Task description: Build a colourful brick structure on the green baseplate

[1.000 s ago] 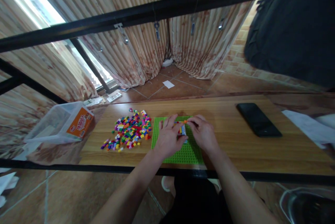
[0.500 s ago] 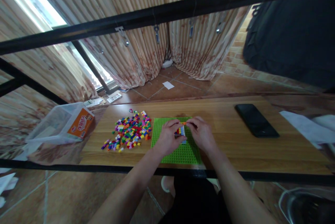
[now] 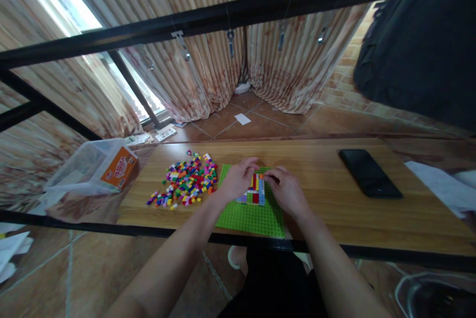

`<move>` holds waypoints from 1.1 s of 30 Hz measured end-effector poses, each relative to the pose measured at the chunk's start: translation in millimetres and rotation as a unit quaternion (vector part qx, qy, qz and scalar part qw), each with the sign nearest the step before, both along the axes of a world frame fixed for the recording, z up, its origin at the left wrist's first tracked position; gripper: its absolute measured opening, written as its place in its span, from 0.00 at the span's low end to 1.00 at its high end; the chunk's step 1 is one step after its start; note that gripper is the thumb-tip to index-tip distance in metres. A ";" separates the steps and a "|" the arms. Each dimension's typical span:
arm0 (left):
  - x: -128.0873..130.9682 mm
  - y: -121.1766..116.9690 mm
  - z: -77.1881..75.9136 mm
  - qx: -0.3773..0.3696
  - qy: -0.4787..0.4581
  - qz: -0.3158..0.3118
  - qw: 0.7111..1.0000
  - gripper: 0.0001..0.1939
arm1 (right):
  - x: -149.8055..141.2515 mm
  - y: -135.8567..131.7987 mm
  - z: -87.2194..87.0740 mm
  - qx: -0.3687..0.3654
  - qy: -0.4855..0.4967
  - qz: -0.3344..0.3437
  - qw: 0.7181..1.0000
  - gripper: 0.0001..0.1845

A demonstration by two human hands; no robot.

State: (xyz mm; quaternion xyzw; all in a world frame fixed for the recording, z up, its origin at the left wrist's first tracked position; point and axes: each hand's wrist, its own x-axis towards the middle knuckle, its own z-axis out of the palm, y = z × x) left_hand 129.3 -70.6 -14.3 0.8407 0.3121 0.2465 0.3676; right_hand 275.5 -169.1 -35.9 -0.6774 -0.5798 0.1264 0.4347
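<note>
A green studded baseplate (image 3: pixel 250 219) lies on the wooden table (image 3: pixel 327 209) in front of me. On it stands a small patch of joined bricks (image 3: pixel 255 194) in red, yellow, blue and white. My left hand (image 3: pixel 238 179) rests curled on the plate's upper left, fingers beside the patch. My right hand (image 3: pixel 285 190) sits to the right of the patch, its fingertips pinched at an orange brick (image 3: pixel 262 176) on the patch's top edge. A heap of loose coloured bricks (image 3: pixel 188 184) lies left of the plate.
A black phone (image 3: pixel 370 173) lies on the table's right side, with white paper (image 3: pixel 441 186) further right. A clear plastic box with an orange label (image 3: pixel 94 169) stands off the table's left end. A black metal bar (image 3: pixel 238 11) crosses overhead.
My left hand has slid up and left off the brick patch, uncovering it. My right hand stays pinched at the patch's top edge. The view has shifted slightly.
</note>
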 end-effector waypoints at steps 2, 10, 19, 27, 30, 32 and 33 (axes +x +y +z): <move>4.2 7.2 1.0 -0.024 0.007 -0.026 0.999 0.18 | -1.0 0.1 0.3 -0.003 -0.009 -0.001 1.000 0.11; 13.8 18.1 -10.5 -0.163 -0.036 -0.061 0.984 0.11 | -6.3 0.8 -1.6 0.007 -0.050 -0.015 0.999 0.11; 16.8 17.8 -9.7 -0.215 -0.031 -0.029 0.976 0.09 | -9.5 0.6 -9.3 0.017 0.092 -0.057 0.994 0.10; 19.9 18.1 -7.4 -0.198 -0.016 -0.021 0.980 0.09 | 1.3 4.7 -11.8 -0.048 0.320 -0.078 0.943 0.21; 20.8 18.0 -5.5 -0.195 -0.003 -0.022 0.981 0.09 | 1.7 5.1 -12.7 -0.053 0.321 -0.070 0.943 0.21; 20.4 17.0 -4.0 -0.182 0.006 -0.023 0.983 0.10 | 0.5 6.0 -14.9 -0.054 0.306 -0.063 0.948 0.20; 20.0 16.4 -3.5 -0.174 0.011 -0.025 0.984 0.11 | -0.1 6.7 -16.4 -0.053 0.301 -0.061 0.950 0.20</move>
